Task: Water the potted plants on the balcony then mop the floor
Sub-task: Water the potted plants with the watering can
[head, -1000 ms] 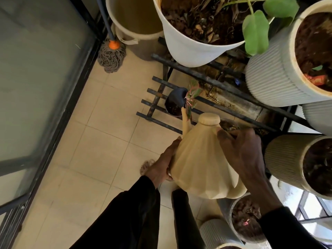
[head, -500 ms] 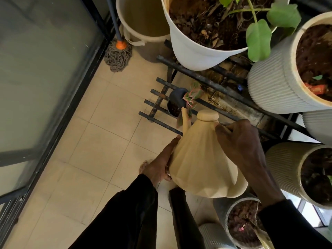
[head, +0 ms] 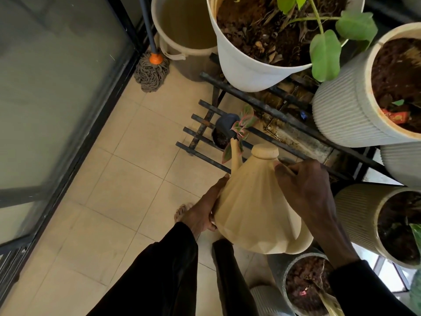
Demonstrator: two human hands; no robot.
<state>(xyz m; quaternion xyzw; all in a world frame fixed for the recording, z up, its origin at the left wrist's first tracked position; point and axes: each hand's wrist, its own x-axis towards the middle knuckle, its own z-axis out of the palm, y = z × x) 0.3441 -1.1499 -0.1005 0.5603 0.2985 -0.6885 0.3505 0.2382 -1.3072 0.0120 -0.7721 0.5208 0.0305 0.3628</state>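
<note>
I hold a cream faceted watering can (head: 255, 201) tilted forward, its spout over a small dark pot (head: 224, 133) with a pink-green plant on the low black metal rack (head: 200, 131). My right hand (head: 305, 190) grips the can's handle near the lid. My left hand (head: 205, 210) supports the can's left side with fingers laid flat against it. A grey string mop (head: 151, 71) with an orange collar leans in the far corner.
A beige bucket (head: 182, 26) stands beside the mop. Large white and ribbed pots (head: 241, 65) (head: 337, 115) sit on the upper rack; more pots (head: 355, 215) (head: 305, 283) crowd the right. A glass door (head: 57, 99) runs along the left of the tiled floor (head: 114, 201).
The can has stayed tipped at the small pot, with both hands holding as before. The view has shifted slightly, so the pots sit lower in the frame.
</note>
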